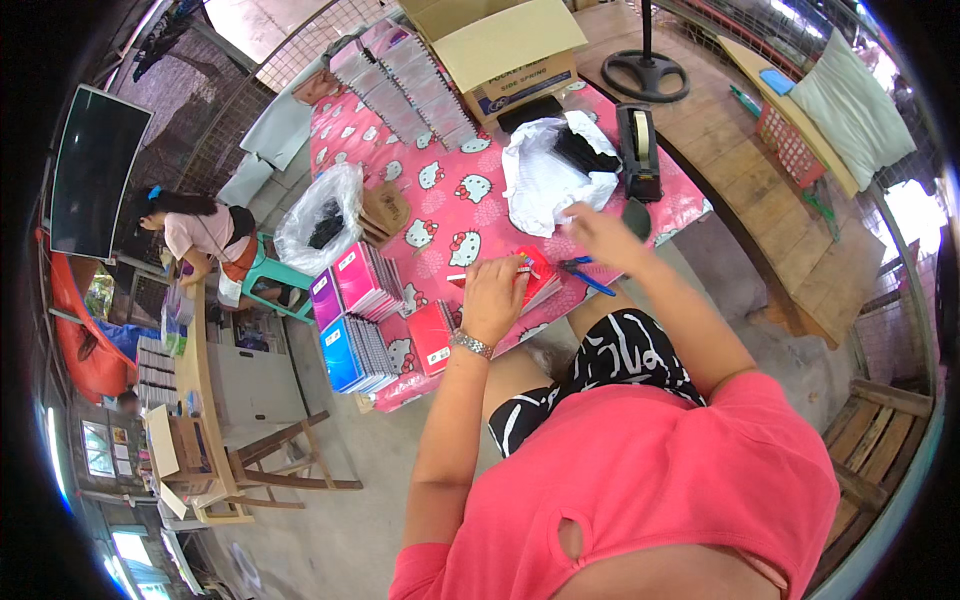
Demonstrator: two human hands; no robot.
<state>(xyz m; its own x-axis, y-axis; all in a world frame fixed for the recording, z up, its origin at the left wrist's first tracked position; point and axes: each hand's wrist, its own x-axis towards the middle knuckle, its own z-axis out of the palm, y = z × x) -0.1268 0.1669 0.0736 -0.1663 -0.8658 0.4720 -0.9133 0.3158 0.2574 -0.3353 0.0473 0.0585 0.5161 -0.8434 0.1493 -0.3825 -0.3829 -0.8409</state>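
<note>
The left hand (493,292) rests at the near edge of the table (470,200), fingers curled down and pinching the edge of a small red notebook (540,275) that lies on the pink cartoon-cat tablecloth (455,195). The right hand (600,235) hovers just beyond it with fingers loosely spread and nothing visibly held, near a white plastic bag (545,180) with dark items inside and a black tape dispenser (638,150). A blue pen (588,278) lies beside the notebook at the near edge. The step in hand looks like handling one notebook from the batch; a next move would call for the free hand to fetch something from the bag or the dispenser while the other keeps the notebook pinned. Toward the left edge stand stacks of spiral notebooks (350,310), pink and blue, another red one (432,338), and a clear bag (320,215). At the far edge more notebooks lean in rows by an open cardboard box (505,50). The room is an open concrete-floored workspace with wooden benches (790,230), a fan base (645,72), and another person (205,235) seated at a far table to the left.
</note>
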